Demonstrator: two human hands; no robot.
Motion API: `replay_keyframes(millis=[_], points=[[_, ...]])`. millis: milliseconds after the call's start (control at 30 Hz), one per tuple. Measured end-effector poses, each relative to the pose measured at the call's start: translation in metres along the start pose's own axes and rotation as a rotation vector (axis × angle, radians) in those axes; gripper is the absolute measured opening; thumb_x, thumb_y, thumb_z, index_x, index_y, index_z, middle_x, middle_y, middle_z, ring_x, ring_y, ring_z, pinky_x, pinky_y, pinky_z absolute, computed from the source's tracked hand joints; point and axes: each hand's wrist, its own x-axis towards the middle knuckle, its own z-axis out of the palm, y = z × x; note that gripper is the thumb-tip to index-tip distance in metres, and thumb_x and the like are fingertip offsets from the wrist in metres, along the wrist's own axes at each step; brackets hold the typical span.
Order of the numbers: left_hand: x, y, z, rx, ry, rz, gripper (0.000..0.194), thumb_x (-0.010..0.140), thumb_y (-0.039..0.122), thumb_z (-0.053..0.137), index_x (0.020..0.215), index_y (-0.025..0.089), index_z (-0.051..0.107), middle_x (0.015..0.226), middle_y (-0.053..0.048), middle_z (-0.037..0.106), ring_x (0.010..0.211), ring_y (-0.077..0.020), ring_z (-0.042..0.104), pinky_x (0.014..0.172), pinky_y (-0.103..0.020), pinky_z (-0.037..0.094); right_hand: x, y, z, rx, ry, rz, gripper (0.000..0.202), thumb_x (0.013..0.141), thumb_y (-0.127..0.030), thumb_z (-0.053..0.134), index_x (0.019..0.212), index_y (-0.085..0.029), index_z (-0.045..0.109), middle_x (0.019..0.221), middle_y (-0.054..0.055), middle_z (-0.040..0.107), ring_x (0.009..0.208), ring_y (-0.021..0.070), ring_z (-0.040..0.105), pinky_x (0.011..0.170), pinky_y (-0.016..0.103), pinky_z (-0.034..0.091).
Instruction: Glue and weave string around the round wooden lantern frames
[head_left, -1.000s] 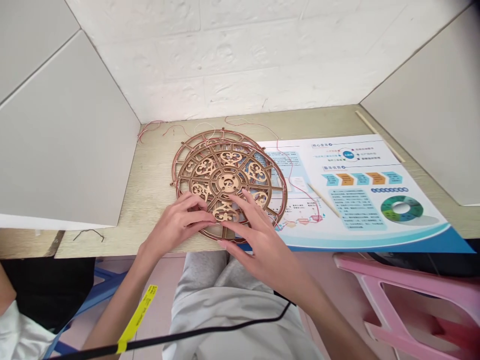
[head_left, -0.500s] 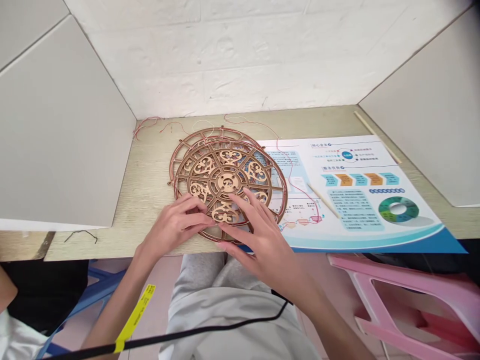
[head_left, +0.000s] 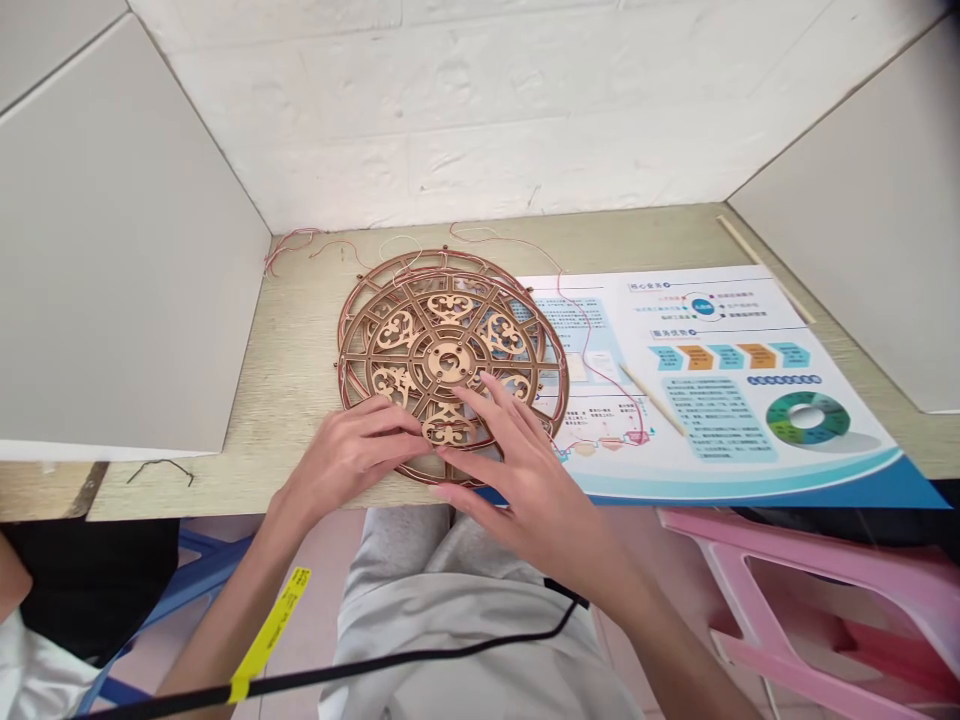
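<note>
Two openwork wooden wheels lie stacked on the table near its front edge. The upper wheel (head_left: 451,362) has scroll cut-outs and spokes around a hub, and the lower wheel (head_left: 395,262) shows behind it. Thin red wire runs along the rims. At the near left rim my left hand (head_left: 360,448) is closed, its thumb and fingertips together; what lies between them is hidden. My right hand (head_left: 517,470) rests over the near right part of the upper wheel, fingers spread and stretched, with fingertips close to the hub and the rim.
A printed sheet (head_left: 720,390) lies to the right, partly beneath the wheels. On it are a thin wooden stick (head_left: 652,398) and trailing red wire (head_left: 589,330). Another stick (head_left: 765,268) lies behind. Grey panels (head_left: 112,250) flank the table; a dark wire piece (head_left: 161,467) sits front left.
The upper wheel has shifted slightly left over the lower one. My left fingers have drawn closer together at the rim, while my right hand stays nearly in place. The view has shifted slightly.
</note>
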Motion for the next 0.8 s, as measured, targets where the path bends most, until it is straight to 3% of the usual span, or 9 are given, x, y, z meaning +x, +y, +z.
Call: replay_keyframes(millis=[267,567,800], points=[[0.002,0.002,-0.002,0.016,-0.002,0.002,0.020,0.101,0.018,0.056,0.096,0.021,0.075,0.092,-0.004,0.076,0.082,-0.0146,0.062,0.069,-0.026,0.049,-0.021,0.010,-0.029,0.040,0.410,0.246,0.005,0.098,-0.022,0.062,0.100,-0.024,0.067,0.133,0.012,0.067,0.141,0.0330,0.053,0.113,0.057,0.050],[0.004,0.002,-0.002,0.024,0.022,-0.018,0.013,0.098,0.019,0.063,0.096,0.023,0.076,0.099,-0.005,0.072,0.093,-0.0173,0.060,0.081,-0.032,0.050,-0.069,0.016,-0.029,0.055,0.535,0.316,0.008,0.095,-0.015,0.065,0.096,-0.023,0.066,0.116,0.010,0.072,0.125,0.0296,0.065,0.108,0.053,0.052],[-0.003,0.000,-0.003,-0.029,0.029,-0.025,0.015,0.097,0.016,0.063,0.099,0.025,0.075,0.106,-0.005,0.072,0.105,-0.0172,0.065,0.092,-0.034,0.053,-0.101,0.001,-0.023,0.037,0.612,0.287,0.016,0.091,-0.008,0.064,0.095,-0.023,0.064,0.101,0.009,0.073,0.106,0.0274,0.071,0.089,0.045,0.059]])
